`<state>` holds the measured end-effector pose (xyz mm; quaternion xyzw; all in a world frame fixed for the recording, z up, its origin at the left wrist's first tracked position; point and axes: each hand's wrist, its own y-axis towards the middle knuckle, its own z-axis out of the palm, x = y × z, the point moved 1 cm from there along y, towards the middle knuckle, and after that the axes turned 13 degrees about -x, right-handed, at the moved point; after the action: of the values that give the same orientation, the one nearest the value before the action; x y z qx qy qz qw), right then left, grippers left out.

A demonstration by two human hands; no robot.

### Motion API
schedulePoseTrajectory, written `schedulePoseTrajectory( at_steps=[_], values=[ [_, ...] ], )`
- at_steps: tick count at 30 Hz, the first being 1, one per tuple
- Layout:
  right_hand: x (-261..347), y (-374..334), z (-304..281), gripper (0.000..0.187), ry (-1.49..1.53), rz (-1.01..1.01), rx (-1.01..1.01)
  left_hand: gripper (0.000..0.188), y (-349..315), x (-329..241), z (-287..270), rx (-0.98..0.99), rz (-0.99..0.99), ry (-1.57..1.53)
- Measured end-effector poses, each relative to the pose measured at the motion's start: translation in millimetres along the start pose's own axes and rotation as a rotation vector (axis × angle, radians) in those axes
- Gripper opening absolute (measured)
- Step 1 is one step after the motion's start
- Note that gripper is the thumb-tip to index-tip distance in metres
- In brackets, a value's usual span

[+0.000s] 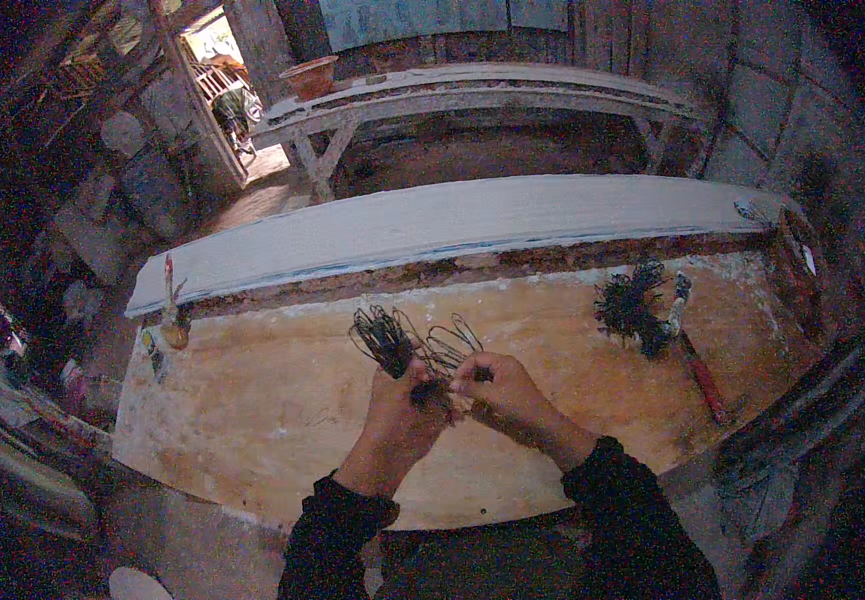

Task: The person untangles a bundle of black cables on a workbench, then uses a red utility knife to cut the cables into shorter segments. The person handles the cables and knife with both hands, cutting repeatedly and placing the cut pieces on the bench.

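Note:
Above the wooden worktop (pixel 253 400), my left hand (pixel 393 425) is closed around a bundle of thin dark looped wire (pixel 383 337). Its loops fan out beyond my fingers. My right hand (pixel 521 402) meets the left, with thumb and fingers pinched on a few looser wire loops (pixel 450 340) that stand up between the hands. Where the strands run inside my grip is hidden. To the right lies a dark tangled heap of similar strands (pixel 631 308). Beside it rests a long tool with a red handle (pixel 703 378) and a whitish upper end.
A raised pale board (pixel 453 215) runs along the worktop's far side. Small brush-like tools (pixel 175 325) lie at the left end. Farther back stands a long bench (pixel 493 95) with a terracotta-coloured bowl (pixel 310 78). A bright doorway (pixel 228 85) opens at the upper left.

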<state>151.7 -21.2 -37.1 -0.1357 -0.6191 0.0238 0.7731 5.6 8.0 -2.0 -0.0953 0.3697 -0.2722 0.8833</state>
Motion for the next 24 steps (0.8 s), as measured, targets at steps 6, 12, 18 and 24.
schedulePoseTrajectory(
  at_steps=[6, 12, 18, 24],
  values=[
    [-1, 0, 12, 0.009, -0.139, -0.060, -0.025, 0.014, 21, 15, -26, 0.054, 0.154, 0.390],
    [-6, 4, 5, 0.010, 0.015, 0.013, -0.012, 0.016, 9, 8, -11, 0.000, -0.027, 0.132],
    [10, 5, -7, 0.009, -0.160, -0.124, -0.079, 0.015, -1, -6, -3, -0.096, -0.024, 0.119],
    [2, 25, -30, 0.011, -0.191, -0.299, -0.335, 0.011, 12, 2, -16, -0.141, 0.012, -0.093]
  ],
)
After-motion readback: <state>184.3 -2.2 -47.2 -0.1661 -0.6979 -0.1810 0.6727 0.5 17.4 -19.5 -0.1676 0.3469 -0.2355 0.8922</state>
